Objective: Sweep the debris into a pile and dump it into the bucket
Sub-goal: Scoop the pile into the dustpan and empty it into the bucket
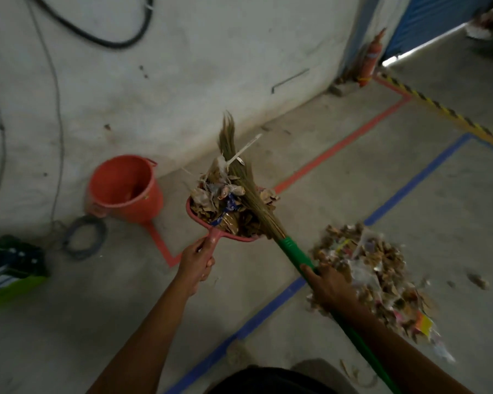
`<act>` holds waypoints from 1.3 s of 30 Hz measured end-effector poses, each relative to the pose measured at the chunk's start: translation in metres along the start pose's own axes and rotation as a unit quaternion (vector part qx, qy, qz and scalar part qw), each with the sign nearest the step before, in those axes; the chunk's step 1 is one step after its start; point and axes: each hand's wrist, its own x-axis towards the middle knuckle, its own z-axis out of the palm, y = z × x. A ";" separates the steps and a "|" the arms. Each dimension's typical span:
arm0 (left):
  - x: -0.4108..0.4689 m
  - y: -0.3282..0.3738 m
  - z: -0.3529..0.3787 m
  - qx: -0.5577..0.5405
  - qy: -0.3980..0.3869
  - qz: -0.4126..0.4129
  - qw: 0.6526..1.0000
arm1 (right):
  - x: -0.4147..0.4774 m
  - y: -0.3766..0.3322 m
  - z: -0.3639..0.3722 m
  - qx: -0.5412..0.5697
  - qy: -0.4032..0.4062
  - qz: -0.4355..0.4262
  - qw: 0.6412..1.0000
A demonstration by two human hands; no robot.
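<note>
Nearest, the right hand [329, 282] is wrapped around the green broom [292, 253] handle, beside the debris pile [382, 277] left on the floor. The left hand [197, 260] grips the red dustpan [211, 223] closed-fisted by its handle; the bristles pin a heaped load of leaves and wrappers. Beyond, leftward by the wall, stands the orange bucket [125, 189]. Dumping seems underway; next, carry the pan over its rim and tip.

Concrete floor [268, 280]; red bucket [125, 189]; debris pile [376, 274]; tape lines [339, 149]
</note>
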 end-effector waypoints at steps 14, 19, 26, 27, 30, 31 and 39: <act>0.103 0.032 -0.203 -0.104 0.201 0.007 0.974 | 0.134 -0.262 0.072 -0.089 -0.077 -0.146 0.982; 0.159 0.049 -0.253 -0.126 0.269 -0.013 0.955 | 0.201 -0.349 0.092 -0.122 -0.122 -0.180 0.968; 0.249 0.083 -0.317 -0.152 0.309 -0.061 0.937 | 0.292 -0.465 0.108 -0.161 -0.169 -0.180 0.956; 0.261 0.085 -0.324 -0.152 0.313 -0.070 0.935 | 0.302 -0.479 0.111 -0.168 -0.175 -0.179 0.953; 0.297 0.090 -0.348 -0.155 0.318 -0.094 0.931 | 0.335 -0.514 0.126 -0.181 -0.190 -0.168 0.950; 0.310 0.090 -0.358 -0.153 0.313 -0.098 0.932 | 0.346 -0.524 0.132 -0.182 -0.192 -0.161 0.951; 0.428 0.055 -0.441 -0.149 0.276 -0.206 0.927 | 0.433 -0.590 0.215 -0.203 -0.207 -0.096 0.952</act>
